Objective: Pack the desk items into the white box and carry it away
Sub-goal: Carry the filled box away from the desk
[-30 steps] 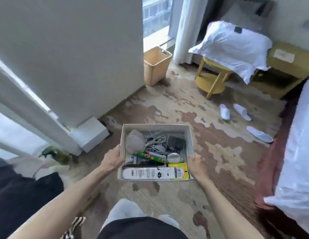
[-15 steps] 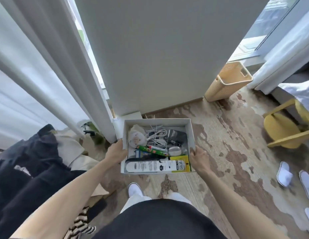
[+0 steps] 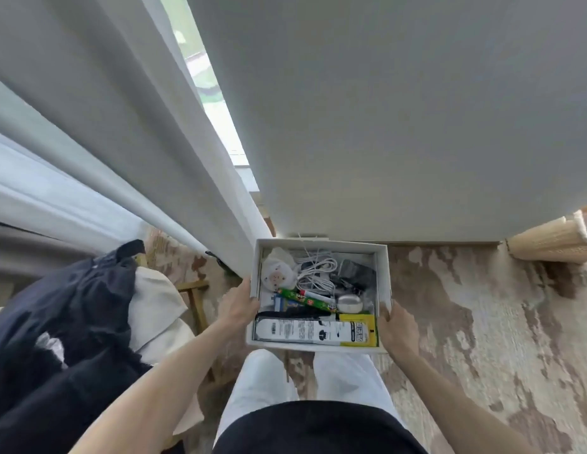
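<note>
White box (image 3: pixel 382 273) held in the air in front of the body, above the patterned carpet (image 3: pixel 482 322), close to the foot of a pale wall panel (image 3: pixel 384 109). Left hand (image 3: pixel 238 304) clamped on the box's left wall, thumb over the rim; right hand (image 3: pixel 395 327) clamped on the right wall near the near corner, fingers under or behind, which cannot be seen. One hand per side keeps the open top level, a sensible hold since the load is loose and unlidded. Box's long axis runs away from the person, short near edge toward the waist, far edge toward the wall. Contents look fully packed: a white power strip (image 3: pixel 295 329) lies crosswise along the near wall, a yellow-labelled pack (image 3: pixel 359 327) at its right end; a green tube (image 3: pixel 305 300) lies diagonally behind; coiled white cable (image 3: pixel 316 273) mid-box; a round white item (image 3: pixel 275 273) far left; dark adapter (image 3: pixel 356 273) far right; a small silvery oval case (image 3: pixel 349 303) right of centre. The flat strip across the near end probably stops smaller things sliding back. White curtain (image 3: pixel 138 158) hangs left; dark clothing (image 3: pixel 66 306) heaped on a chair lower left; a woven basket (image 3: pixel 554 239) at the right edge. Judged: packing done, carrying under way.
</note>
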{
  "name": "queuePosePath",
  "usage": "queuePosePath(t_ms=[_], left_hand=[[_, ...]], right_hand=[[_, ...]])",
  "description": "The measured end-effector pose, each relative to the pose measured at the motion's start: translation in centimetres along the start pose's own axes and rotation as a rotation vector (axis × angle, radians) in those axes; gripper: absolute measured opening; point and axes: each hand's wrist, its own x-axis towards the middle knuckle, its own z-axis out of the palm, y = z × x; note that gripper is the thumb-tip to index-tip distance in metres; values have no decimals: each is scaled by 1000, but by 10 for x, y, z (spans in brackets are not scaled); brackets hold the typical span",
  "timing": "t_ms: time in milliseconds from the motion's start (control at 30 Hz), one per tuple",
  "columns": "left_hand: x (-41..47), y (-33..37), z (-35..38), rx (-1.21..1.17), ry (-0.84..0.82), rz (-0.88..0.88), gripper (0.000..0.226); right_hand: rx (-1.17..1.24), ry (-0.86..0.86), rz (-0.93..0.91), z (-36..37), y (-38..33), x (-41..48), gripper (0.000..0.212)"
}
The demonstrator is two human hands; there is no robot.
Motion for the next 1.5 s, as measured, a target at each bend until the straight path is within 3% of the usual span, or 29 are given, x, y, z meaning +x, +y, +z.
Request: queuePosePath(t_ms=[233, 400, 567, 867, 1067, 1367, 1500], left_hand=[[104, -9, 28, -88, 18, -187, 13], [169, -38, 65, -195, -40, -203, 29], [234, -66, 97, -69, -16, -181, 26], [327, -98, 153, -94, -39, -189, 29], [369, -107, 174, -85, 8, -219, 36], [380, -115, 192, -58, -58, -178, 11], [375, -110, 184, -89, -81, -179, 34]], right_hand=[[-32, -87, 6, 40, -38, 102, 31], [-28, -60, 71, 96, -47, 153, 33], [-33, -23, 132, 157, -41, 198, 30], [-24, -32, 177, 236, -17, 274, 28], [-2, -36, 203, 268, -21, 311, 32], [-155, -101, 213, 286, -14, 326, 26], [-119, -127, 210, 271, -28, 328, 34]])
